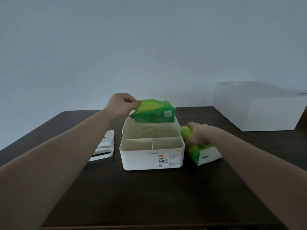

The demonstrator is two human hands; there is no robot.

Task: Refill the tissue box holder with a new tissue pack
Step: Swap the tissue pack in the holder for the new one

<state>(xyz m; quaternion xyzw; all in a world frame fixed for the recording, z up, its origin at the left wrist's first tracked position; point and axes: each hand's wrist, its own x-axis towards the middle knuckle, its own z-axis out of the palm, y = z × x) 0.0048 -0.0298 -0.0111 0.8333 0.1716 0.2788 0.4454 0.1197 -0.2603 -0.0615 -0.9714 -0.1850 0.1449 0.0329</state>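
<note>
A white tissue box holder (152, 159) stands open on the dark table, with one large back compartment and two small front ones, all empty. My left hand (120, 103) pinches the left end of a green and yellow tissue pack (153, 114) and holds it tilted just above the holder's back compartment. My right hand (198, 134) grips the top of a second green tissue pack (201, 152) that rests on the table against the holder's right side.
The holder's white lid (103, 146) lies flat on the table to the left of the holder. A large white box (259, 107) stands at the back right. The dark table (149, 196) extends toward me.
</note>
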